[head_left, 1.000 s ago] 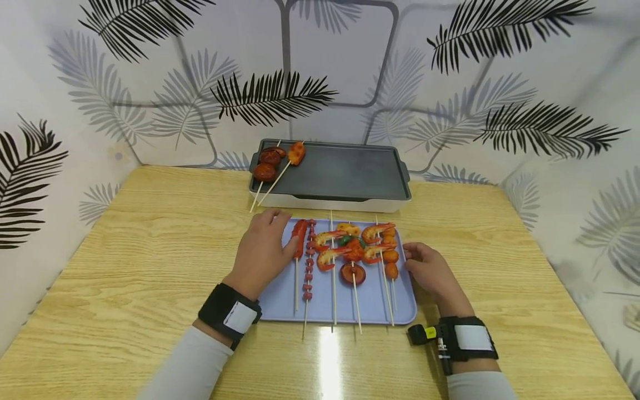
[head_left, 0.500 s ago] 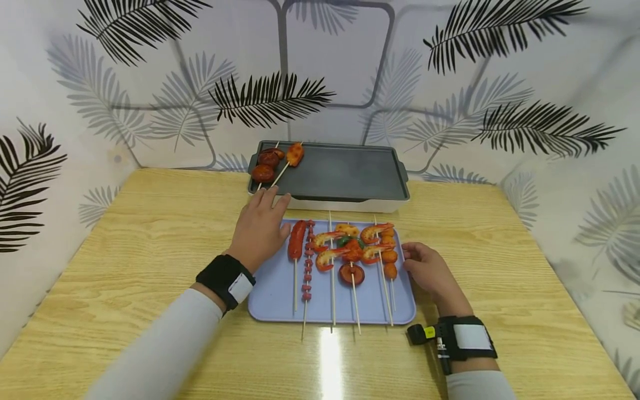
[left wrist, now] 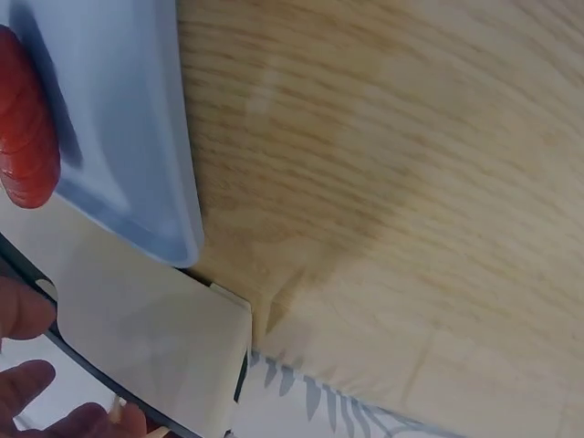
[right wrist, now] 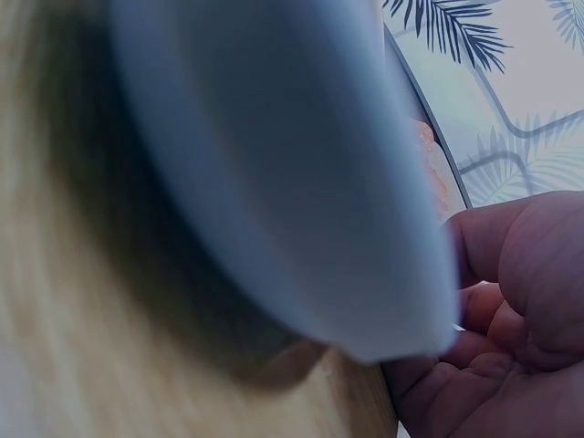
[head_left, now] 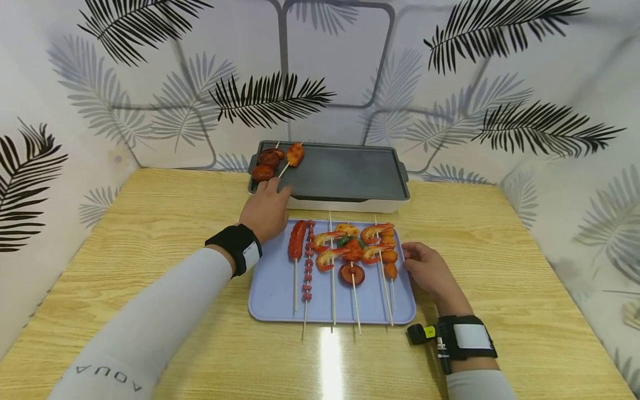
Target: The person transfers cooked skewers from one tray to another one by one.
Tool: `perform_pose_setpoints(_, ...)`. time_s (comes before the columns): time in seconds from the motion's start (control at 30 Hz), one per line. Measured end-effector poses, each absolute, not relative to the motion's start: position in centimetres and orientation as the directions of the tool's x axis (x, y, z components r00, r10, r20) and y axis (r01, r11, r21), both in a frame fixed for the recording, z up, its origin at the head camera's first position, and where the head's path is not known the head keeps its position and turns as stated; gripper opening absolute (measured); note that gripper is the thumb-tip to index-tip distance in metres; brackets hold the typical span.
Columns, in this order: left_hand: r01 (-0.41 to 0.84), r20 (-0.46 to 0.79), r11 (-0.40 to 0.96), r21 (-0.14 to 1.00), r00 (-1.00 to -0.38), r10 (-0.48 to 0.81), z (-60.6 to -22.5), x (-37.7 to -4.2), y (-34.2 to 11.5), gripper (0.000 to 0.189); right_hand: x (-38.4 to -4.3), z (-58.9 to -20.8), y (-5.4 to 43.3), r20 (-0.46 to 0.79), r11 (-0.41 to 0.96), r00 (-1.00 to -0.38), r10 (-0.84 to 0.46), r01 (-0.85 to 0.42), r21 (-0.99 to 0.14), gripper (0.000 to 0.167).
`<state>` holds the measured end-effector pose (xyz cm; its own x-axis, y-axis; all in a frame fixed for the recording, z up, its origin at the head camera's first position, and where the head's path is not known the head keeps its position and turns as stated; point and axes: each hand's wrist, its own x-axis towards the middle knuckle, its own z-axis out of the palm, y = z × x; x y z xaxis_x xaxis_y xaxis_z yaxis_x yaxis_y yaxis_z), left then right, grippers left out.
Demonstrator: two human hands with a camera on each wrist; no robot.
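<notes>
My left hand (head_left: 268, 211) is at the front left edge of a grill pan (head_left: 350, 172), over the sticks of two skewers. One skewer bears brown round pieces (head_left: 262, 173); the other has a flat orange piece (head_left: 295, 154). In the left wrist view a stick end shows beside the bent fingers (left wrist: 27, 383), and the thumb stays apart from them. My right hand (head_left: 431, 269) grips the right rim of a pale blue tray (head_left: 272, 303). On the tray lie a red sausage skewer (head_left: 296, 240), a thin skewer of small pink pieces (head_left: 307, 278), and several prawn, mushroom and ball skewers.
The grill pan stands directly behind the tray, against a leaf-patterned backdrop (head_left: 330, 122). Several sticks overhang the tray's front edge. The wooden table (head_left: 150, 239) extends to both sides.
My left hand has moved from the tray's upper left corner forward to the skewer sticks at the grill pan, its fingers bending. The right hand stays at the tray rim.
</notes>
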<state>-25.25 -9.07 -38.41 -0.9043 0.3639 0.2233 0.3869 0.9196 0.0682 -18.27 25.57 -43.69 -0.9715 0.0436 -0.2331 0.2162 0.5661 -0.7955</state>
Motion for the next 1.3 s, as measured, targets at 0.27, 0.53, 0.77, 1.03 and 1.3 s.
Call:
perform_pose_setpoints(0.27,0.334,0.184,0.938,0.093,-0.932,0.313,-38.4,-26.0,-8.8,0.034,-18.2,-43.6,25.7,-0.235,0.568,-0.971,0.036,0.214,-0.795,0.044)
perform_pose_setpoints(0.53,0.31,0.143,0.947,0.078,-0.944,0.297,-37.4,-26.6,-8.5,0.024,-18.3,-43.8,25.6,-0.222,0.573,-0.974,0.034,0.201,-0.795,0.043)
perform_pose_setpoints(0.77,0.301,0.125,0.949,0.096,-0.949,0.289,-36.7,-27.0,-8.2,0.022,-18.3,-43.8,25.8,-0.218,0.571,-0.975,0.038,0.2,-0.796,0.042)
perform_pose_setpoints(1.03,0.212,0.059,0.962,0.172,-0.977,0.205,-35.7,-26.7,-7.7,0.02,-18.4,-43.9,25.8,-0.229,0.565,-0.972,0.049,0.216,-0.796,0.043)
perform_pose_setpoints(1.3,0.123,-0.015,0.969,0.214,-0.991,0.13,-35.4,-26.3,-7.5,0.019,-18.5,-43.9,25.8,-0.223,0.575,-0.974,0.046,0.209,-0.791,0.042)
